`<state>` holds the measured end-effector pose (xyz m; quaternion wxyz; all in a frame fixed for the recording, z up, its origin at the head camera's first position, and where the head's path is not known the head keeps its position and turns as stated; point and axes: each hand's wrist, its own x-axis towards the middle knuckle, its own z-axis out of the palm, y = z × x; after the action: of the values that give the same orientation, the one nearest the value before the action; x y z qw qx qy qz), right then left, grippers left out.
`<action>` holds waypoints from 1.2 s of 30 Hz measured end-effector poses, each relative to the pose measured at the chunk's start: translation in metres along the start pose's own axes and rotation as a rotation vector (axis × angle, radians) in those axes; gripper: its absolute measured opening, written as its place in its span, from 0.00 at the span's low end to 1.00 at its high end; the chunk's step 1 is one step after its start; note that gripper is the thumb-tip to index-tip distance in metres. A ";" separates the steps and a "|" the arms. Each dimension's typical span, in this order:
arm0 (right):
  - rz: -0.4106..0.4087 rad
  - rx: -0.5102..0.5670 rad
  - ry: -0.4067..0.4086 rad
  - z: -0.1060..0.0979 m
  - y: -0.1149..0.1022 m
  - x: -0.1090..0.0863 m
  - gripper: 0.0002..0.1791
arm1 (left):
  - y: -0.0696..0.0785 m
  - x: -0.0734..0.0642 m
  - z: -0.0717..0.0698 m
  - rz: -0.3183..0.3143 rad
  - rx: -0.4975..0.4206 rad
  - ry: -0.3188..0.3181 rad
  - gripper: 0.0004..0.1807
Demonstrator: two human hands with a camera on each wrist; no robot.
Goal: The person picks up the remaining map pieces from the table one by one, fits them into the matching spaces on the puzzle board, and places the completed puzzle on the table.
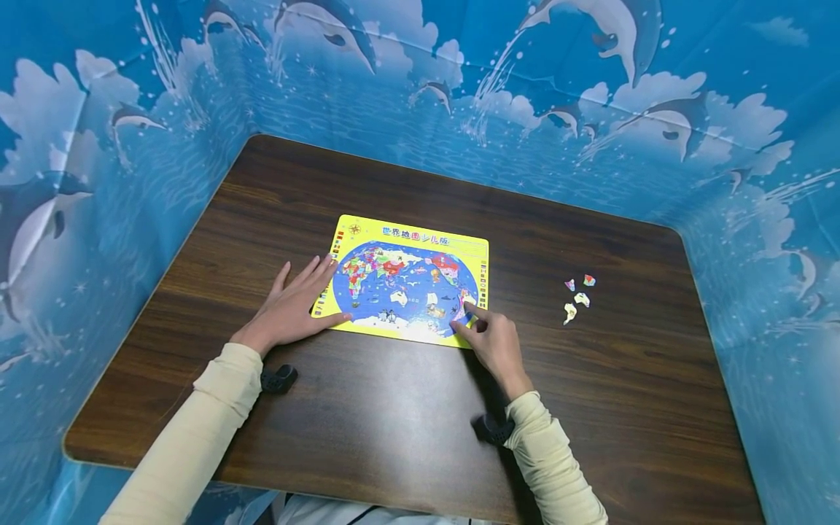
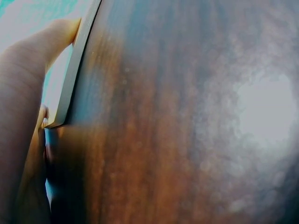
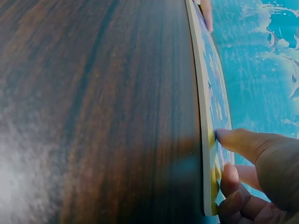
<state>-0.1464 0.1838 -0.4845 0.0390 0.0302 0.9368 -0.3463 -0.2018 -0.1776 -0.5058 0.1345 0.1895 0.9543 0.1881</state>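
Note:
A world-map puzzle board (image 1: 377,292) with a yellow border lies flat on the table. My left hand (image 1: 289,306) rests at its left side, fingers spread, with fingertips and thumb on the border. In the left wrist view, the thumb (image 2: 51,39) reaches over the board's edge. At the board's lower right, my right hand (image 1: 495,339) pinches a small map puzzle piece (image 1: 461,309) between thumb and index finger, right at the map's surface. The right wrist view shows the thumb (image 3: 238,140) touching the map, the other fingers curled below; the piece is mostly hidden there.
Several small loose puzzle pieces (image 1: 570,313) lie on the dark wooden table (image 1: 623,386), to the right of the board. A blue curtain (image 1: 394,124) printed with dolphins surrounds the table. A black wrist device (image 1: 278,379) sits on each wrist.

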 end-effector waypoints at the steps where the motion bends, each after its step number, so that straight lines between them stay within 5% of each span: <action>1: -0.004 0.002 0.000 0.000 0.000 0.000 0.26 | 0.000 0.000 0.000 0.000 -0.001 0.000 0.57; 7: -0.053 -0.034 0.013 0.003 0.000 0.000 0.27 | 0.000 0.000 0.000 -0.001 0.004 -0.002 0.57; 24: -0.187 -0.391 0.052 0.010 0.001 -0.003 0.24 | 0.002 0.000 -0.001 0.006 -0.003 0.003 0.57; 36: -0.219 -0.348 0.004 0.005 0.003 -0.004 0.26 | 0.000 0.000 0.002 0.006 0.002 0.010 0.57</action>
<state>-0.1421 0.1825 -0.4897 0.0038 -0.0782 0.9804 -0.1810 -0.2016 -0.1772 -0.5079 0.1288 0.1917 0.9546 0.1884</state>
